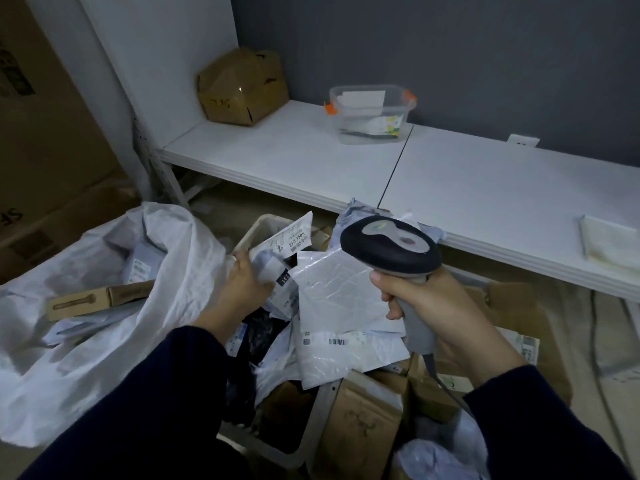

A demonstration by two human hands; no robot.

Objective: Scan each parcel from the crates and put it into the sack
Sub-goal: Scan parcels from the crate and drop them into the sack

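Below the head camera, over the crates: both arms in dark navy sleeves reach forward. Left arm angles up from lower left, left hand (242,275) seen from the back, raised just past the sack's edge. Right arm enters from lower right, wrist bent up, right hand (433,313) held higher and nearer the camera. Count: one grey-and-black handheld barcode scanner (391,247); one white woven plastic sack (104,306), mouth open at left; two pale plastic crates, it seems, side by side, the left crate (304,427) showing its near wall, the right one mostly buried. Parcels too heaped to count exactly; several white poly mailers, several brown cardboard packets at lower right, and one long flat brown carton (100,299) lying in the sack with other mailers. Left hand: fingers curled round the lower end of a small white plastic mailer with a printed label (287,244), held tilted, label up, above the far end of the left crate, between sack and scanner. Right hand: closed round the scanner's grey handle, head pointing forward and left over a large crinkled white mailer (332,292); its grey cable (446,386) drops from the handle. Behind: white shelf (294,150) carrying one crumpled brown cardboard box (242,88), one clear plastic tub with orange clips (372,112), one folded white cloth (609,240).
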